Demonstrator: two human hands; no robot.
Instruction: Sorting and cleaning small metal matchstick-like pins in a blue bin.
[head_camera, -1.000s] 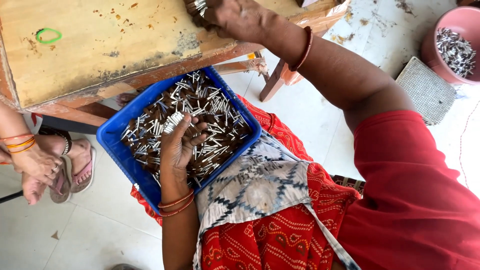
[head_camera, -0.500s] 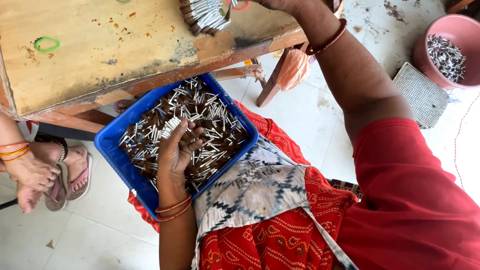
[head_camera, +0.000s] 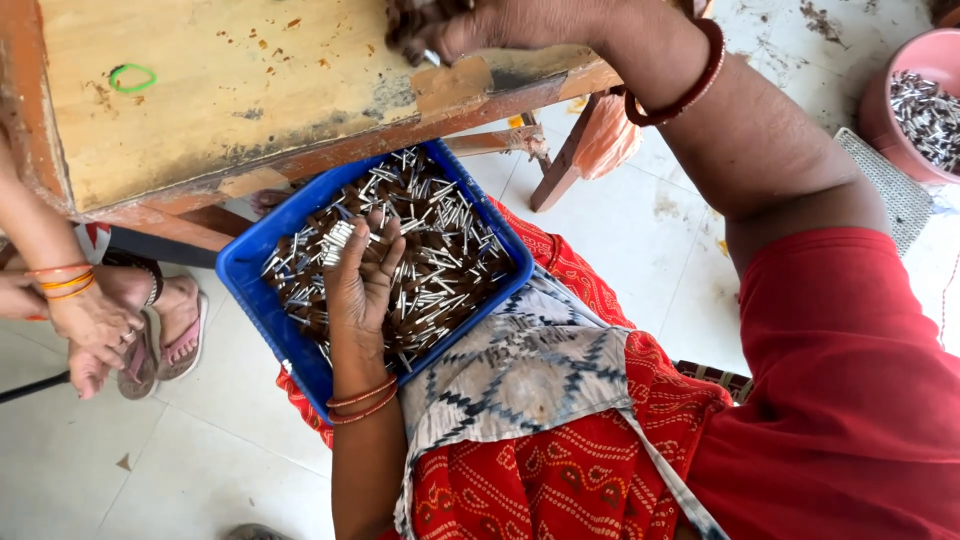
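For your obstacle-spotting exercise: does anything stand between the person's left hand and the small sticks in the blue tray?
Nothing visible does. The left hand already rests among the small sticks in the blue tray, some lying across its fingers.

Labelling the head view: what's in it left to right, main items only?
Another person's hand → green rubber band on the wooden table → left hand in the blue tray → right hand → pink bucket.

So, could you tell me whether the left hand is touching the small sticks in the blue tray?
Touching. The head view shows the left hand resting among the small sticks in the blue tray, some lying across its fingers.
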